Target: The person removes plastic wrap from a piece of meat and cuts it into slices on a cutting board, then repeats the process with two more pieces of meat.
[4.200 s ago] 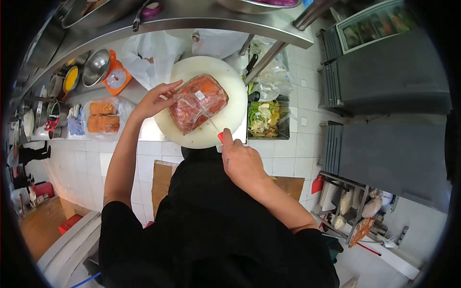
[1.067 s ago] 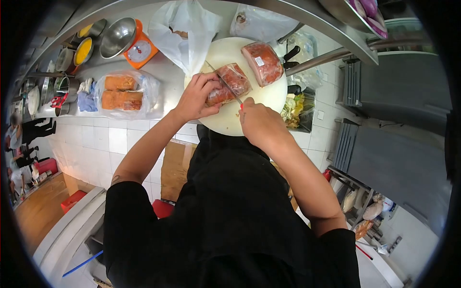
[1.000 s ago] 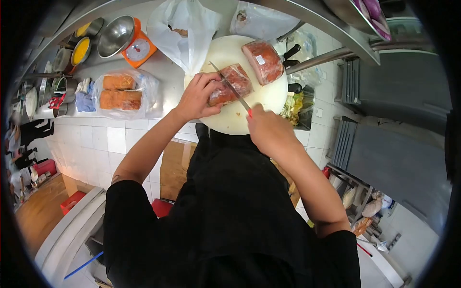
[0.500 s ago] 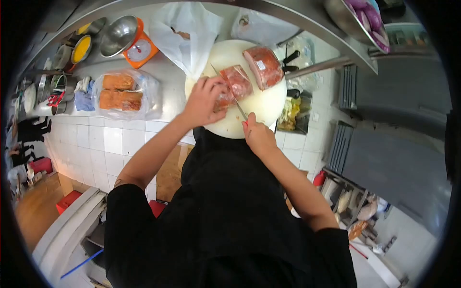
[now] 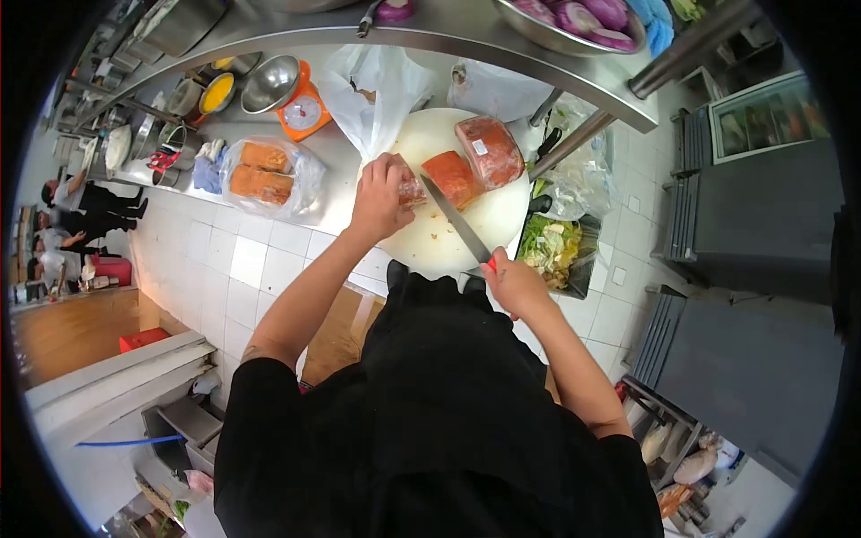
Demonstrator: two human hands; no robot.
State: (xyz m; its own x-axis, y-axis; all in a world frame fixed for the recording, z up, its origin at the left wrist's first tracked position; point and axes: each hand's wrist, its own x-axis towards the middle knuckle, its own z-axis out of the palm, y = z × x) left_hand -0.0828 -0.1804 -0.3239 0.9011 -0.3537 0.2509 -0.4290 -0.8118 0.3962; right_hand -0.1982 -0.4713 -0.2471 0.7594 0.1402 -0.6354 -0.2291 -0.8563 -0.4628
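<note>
My left hand [image 5: 380, 199] is wrapped over a plastic-wrapped piece of reddish-brown meat [image 5: 412, 186] on the left of the round white cutting board [image 5: 435, 251]. In my right hand [image 5: 518, 285] is the handle of a long knife [image 5: 459, 222], its blade slanting up-left over the board, its tip between two pieces of meat. To the right of the blade lies a separate piece of meat [image 5: 452, 179] with its orange-brown surface showing. It lies against a larger wrapped block of meat [image 5: 493, 154] with a white label. Small crumbs dot the board.
Left on the steel counter are bagged orange-brown blocks [image 5: 262, 186], an orange scale [image 5: 303, 115] and a metal bowl [image 5: 270, 84]. A steel shelf [image 5: 430, 39] with a bowl of purple onions [image 5: 587, 20] overhangs the board. A bin of scraps [image 5: 558, 251] stands at right.
The wrapped meat under the knife has parted into two pieces, the right one now against the labelled block. The blade has moved right and back toward me. The camera view has shifted.
</note>
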